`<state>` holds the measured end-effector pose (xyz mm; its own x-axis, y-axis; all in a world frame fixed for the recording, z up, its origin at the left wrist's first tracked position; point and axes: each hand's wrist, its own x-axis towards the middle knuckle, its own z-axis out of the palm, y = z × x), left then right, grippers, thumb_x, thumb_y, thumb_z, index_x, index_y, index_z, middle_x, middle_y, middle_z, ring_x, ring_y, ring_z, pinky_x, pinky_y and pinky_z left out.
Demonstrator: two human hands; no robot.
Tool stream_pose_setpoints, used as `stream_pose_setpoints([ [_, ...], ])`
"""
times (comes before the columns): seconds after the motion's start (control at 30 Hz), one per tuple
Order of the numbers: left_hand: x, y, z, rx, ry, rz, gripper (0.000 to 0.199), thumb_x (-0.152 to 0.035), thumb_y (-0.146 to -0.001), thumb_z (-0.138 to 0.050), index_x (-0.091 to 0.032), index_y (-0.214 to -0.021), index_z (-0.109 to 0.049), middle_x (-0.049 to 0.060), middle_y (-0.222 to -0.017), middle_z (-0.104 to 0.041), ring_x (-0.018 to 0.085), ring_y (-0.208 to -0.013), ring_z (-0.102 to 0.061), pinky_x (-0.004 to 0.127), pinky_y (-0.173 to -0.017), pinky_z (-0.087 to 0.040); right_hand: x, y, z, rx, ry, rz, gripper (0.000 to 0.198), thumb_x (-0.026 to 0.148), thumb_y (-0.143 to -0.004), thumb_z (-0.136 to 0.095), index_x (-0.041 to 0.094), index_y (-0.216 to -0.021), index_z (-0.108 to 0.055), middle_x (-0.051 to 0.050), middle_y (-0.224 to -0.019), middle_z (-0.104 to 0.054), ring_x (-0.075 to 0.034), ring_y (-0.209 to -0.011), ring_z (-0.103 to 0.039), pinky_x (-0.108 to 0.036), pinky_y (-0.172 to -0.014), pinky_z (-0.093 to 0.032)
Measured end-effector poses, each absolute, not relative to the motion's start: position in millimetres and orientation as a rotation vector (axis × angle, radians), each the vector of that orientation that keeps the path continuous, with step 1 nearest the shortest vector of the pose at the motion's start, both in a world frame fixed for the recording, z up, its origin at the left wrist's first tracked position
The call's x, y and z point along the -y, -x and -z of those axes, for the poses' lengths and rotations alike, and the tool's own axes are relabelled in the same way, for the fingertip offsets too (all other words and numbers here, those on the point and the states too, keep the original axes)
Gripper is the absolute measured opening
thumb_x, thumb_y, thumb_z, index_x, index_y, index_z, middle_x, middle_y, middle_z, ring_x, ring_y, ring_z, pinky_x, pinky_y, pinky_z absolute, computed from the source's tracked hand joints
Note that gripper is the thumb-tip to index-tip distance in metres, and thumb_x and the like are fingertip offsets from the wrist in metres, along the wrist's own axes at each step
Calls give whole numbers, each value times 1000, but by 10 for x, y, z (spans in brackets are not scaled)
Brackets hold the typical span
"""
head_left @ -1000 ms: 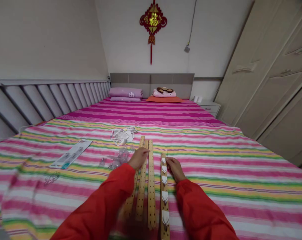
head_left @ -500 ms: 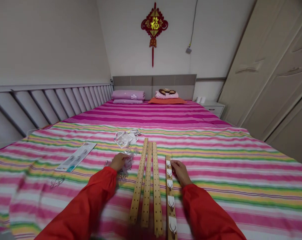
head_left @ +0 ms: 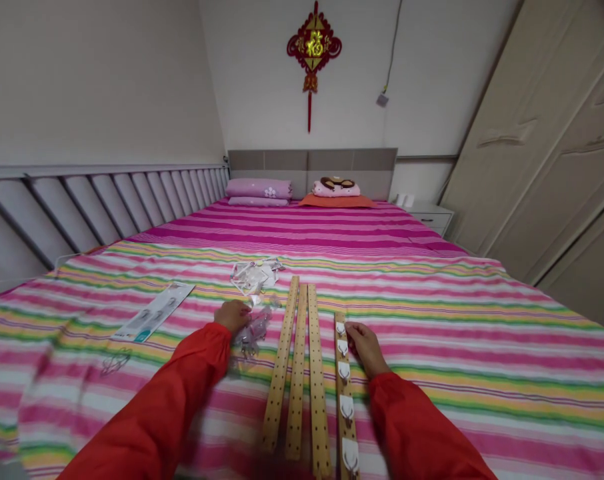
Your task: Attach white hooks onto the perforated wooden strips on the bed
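Bed [head_left: 447,313] fills most of my feed, the wardrobe [head_left: 527,167] on the right running off the edge of the picture. Down the middle of the striped cover lie three bare strips [head_left: 316,373], fanned a little, long axes running away from me toward the headboard [head_left: 282,163]. Right of them, the hooked strip [head_left: 345,389] points the same way, its near end cut off by the bottom edge; dark blur muddies the near ends of the bare ones.

My right hand [head_left: 366,345] is at that strip's far end, fingers bent in, fingertips against the top hook or the wood beside it; whether they're gripping, I can't tell. And my left hand [head_left: 232,315] is over on the bags [head_left: 255,331], fingertips lost among plastic and glare, so I can't call a grasp there either. Small metal bits show through those clear bags, too smeared to count. Further left, a flat packet [head_left: 155,312] lies slantwise with hook-like shapes inside. Smallest now: five white hooks [head_left: 347,408] in a row on the strip, curves toward me.
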<state>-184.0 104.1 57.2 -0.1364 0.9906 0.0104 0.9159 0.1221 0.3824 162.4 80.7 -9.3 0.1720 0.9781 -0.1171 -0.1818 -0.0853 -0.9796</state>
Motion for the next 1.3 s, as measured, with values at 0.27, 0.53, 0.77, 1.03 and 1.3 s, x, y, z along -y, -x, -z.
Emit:
stream_pose_setpoints([
  [0.27,-938,2036,-749,-2437,-1713,-386,25,-24,-71,-59,-21,-91,-73,14,-120,-63,36,-111,-55,48,-89,-43,-795,-1624,83,906,1241,-1209,31,44,-61,-68,16,-73,-63,7,-38,-45,-9,-33,-35,-22,-36,-23],
  [0.53,-524,1916,-686,-1911,-1676,-1043,27,-33,-70,-59,-15,-87,-70,8,-89,-73,21,-83,-66,30,-77,-50,-800,-1635,101,892,1234,-1209,32,45,-59,-68,16,-73,-63,6,-38,-48,-9,-33,-37,-22,-36,-24],
  [0.77,303,1218,-496,-1448,-1850,-1087,22,-35,-76,-56,-20,-83,-70,6,-86,-72,18,-81,-65,27,-73,-51,-794,-1626,129,919,1238,-1182,37,52,-59,-67,18,-70,-61,7,-39,-46,-10,-34,-37,-23,-36,-25],
  [1.03,-430,1311,-750,-1518,-1770,-1135,23,-33,-70,-57,-16,-80,-70,4,-72,-70,19,-71,-63,30,-68,-50,-771,-1599,200,973,1200,-1065,39,56,-62,-65,18,-70,-61,5,-44,-49,-11,-39,-41,-23,-38,-29],
  [1.3,-1370,1191,-689,-1828,-1885,-893,28,-14,-67,-52,-17,-89,-68,8,-99,-69,21,-95,-61,32,-85,-45,-794,-1617,218,942,1193,-1118,39,58,-65,-62,19,-66,-57,6,-42,-46,-10,-36,-38,-23,-36,-27],
])
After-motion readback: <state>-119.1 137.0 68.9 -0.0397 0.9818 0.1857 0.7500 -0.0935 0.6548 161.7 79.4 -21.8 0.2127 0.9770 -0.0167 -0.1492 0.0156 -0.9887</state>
